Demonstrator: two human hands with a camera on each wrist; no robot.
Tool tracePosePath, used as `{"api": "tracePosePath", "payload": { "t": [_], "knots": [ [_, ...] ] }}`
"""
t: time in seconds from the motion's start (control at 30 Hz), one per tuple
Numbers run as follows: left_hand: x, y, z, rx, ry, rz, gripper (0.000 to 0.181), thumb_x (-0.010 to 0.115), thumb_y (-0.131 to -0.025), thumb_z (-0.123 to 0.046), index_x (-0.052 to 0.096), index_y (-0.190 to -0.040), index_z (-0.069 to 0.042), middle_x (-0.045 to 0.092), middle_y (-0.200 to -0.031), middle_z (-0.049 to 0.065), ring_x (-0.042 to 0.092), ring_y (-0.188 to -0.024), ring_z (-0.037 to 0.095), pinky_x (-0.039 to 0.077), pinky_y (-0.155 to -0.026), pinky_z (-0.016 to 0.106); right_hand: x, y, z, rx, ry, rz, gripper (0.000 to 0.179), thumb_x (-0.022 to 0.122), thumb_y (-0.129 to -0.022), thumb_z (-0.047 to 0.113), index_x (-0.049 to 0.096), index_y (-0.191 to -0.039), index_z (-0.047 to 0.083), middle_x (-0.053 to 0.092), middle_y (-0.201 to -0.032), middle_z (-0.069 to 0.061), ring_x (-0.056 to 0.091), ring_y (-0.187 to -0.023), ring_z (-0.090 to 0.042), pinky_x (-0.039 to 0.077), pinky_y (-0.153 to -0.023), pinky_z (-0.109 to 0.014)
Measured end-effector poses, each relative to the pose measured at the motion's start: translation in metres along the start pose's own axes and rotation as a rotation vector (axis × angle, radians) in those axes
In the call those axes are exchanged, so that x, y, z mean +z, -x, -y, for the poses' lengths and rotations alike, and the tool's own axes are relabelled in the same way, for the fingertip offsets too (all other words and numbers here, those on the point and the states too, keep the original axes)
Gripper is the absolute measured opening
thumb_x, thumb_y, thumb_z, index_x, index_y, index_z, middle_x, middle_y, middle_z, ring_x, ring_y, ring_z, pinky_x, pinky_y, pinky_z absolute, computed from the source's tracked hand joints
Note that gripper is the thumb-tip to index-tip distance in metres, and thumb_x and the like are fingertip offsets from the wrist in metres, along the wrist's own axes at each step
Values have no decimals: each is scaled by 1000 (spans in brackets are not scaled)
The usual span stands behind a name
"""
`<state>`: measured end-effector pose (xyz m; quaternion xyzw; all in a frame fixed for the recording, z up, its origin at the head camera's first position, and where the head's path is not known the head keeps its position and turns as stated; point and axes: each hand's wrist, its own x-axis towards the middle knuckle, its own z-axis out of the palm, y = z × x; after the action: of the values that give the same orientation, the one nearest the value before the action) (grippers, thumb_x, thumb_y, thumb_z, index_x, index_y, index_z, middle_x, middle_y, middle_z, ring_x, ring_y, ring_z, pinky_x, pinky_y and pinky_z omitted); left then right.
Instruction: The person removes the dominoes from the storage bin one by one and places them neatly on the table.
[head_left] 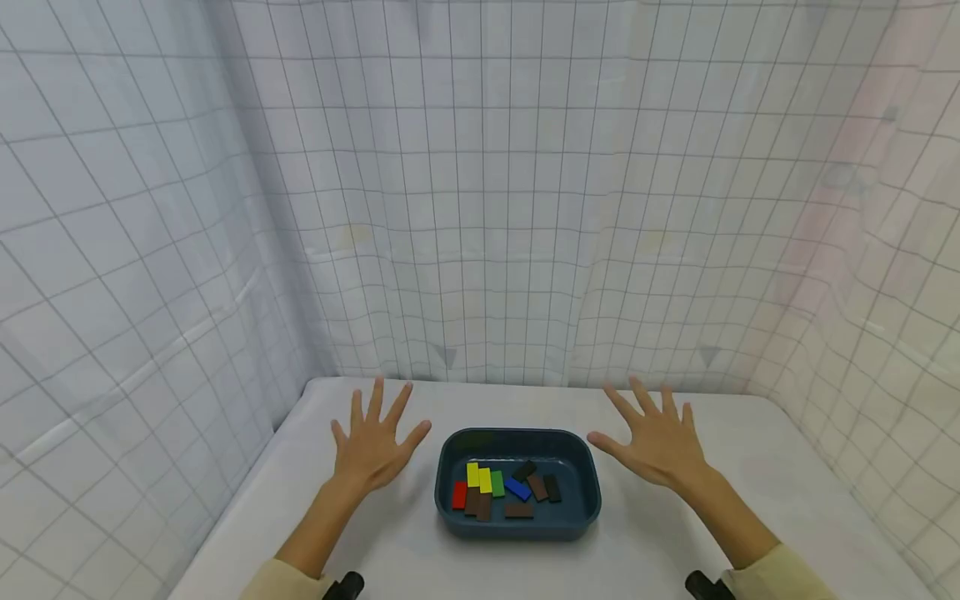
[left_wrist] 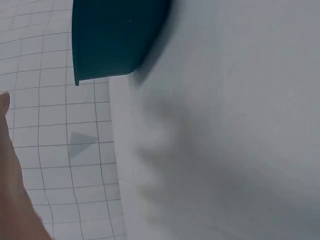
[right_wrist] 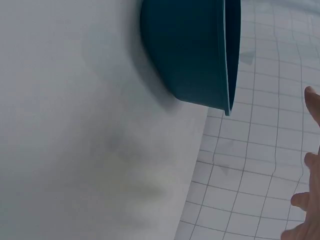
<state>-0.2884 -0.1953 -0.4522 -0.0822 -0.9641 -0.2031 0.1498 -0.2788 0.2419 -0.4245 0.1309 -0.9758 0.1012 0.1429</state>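
A dark teal plastic tub (head_left: pixel 517 530) stands on the white table between my two hands. Inside it lie flat rectangular blocks: a red block (head_left: pixel 459 495), two yellow blocks (head_left: pixel 472 474), a green block (head_left: pixel 497 483), a blue block (head_left: pixel 517 488), and several brown and black ones. My left hand (head_left: pixel 371 450) is held over the table left of the tub, fingers spread and holding nothing. To the right, my right hand (head_left: pixel 660 446) is spread the same way with nothing in it. Both wrist views show the tub's outer wall, with part of each hand at the frame's edge.
White cloth with a grid of dark lines (head_left: pixel 480 208) hangs behind the table (head_left: pixel 390 558) and along both sides. The table's far edge runs just beyond the fingertips. Black wrist straps show at both cuffs.
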Motion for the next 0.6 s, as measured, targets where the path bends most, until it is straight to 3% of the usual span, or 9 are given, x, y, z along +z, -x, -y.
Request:
{"api": "tracePosePath", "payload": {
  "t": [0.1, 0.17, 0.27, 0.33, 0.5, 0.6],
  "knots": [
    [2, 4, -6, 49, 211, 83, 81, 50, -102, -61, 25, -167, -20, 8, -170, 23, 6, -151, 56, 10, -109, 86, 4, -4, 4, -59, -98, -39, 89, 58, -93, 72, 39, -162, 19, 40, -158, -25, 42, -138, -54, 42, -100, -77],
    [2, 7, -11, 55, 358, 143, 85, 55, -101, -58, 20, -167, -18, 7, -171, 21, 5, -152, 52, 10, -112, 82, 6, -7, 9, -91, -166, -59, 88, 62, -93, 68, 40, -161, 18, 44, -155, -24, 49, -134, -49, 50, -94, -72],
    [5, 14, -18, 24, 523, 202, 95, 64, -98, -55, 14, -168, -15, 7, -172, 17, 8, -155, 45, 10, -118, 75, 9, -12, 18, -128, -227, -84, 85, 65, -92, 66, 44, -159, 18, 48, -153, -20, 52, -132, -46, 50, -95, -70],
    [8, 20, -22, -12, 608, 233, 100, 69, -95, -51, 12, -168, -13, 9, -172, 16, 13, -155, 43, 16, -119, 71, 10, -14, 25, -150, -256, -89, 83, 66, -92, 65, 46, -157, 18, 49, -153, -18, 51, -134, -44, 47, -100, -70],
    [16, 38, -30, -114, 762, 334, 109, 79, -90, -45, 9, -167, -10, 12, -170, 20, 20, -152, 48, 29, -118, 64, 16, -18, 40, -208, -329, -94, 77, 68, -93, 60, 51, -154, 16, 52, -152, -14, 50, -136, -41, 43, -105, -69],
    [21, 49, -36, -169, 818, 356, 115, 83, -86, -45, 10, -167, -9, 15, -169, 25, 23, -150, 49, 31, -117, 63, 21, -20, 46, -252, -376, -84, 74, 69, -94, 56, 52, -153, 16, 54, -151, -12, 51, -136, -39, 43, -106, -69]
  ]
}}
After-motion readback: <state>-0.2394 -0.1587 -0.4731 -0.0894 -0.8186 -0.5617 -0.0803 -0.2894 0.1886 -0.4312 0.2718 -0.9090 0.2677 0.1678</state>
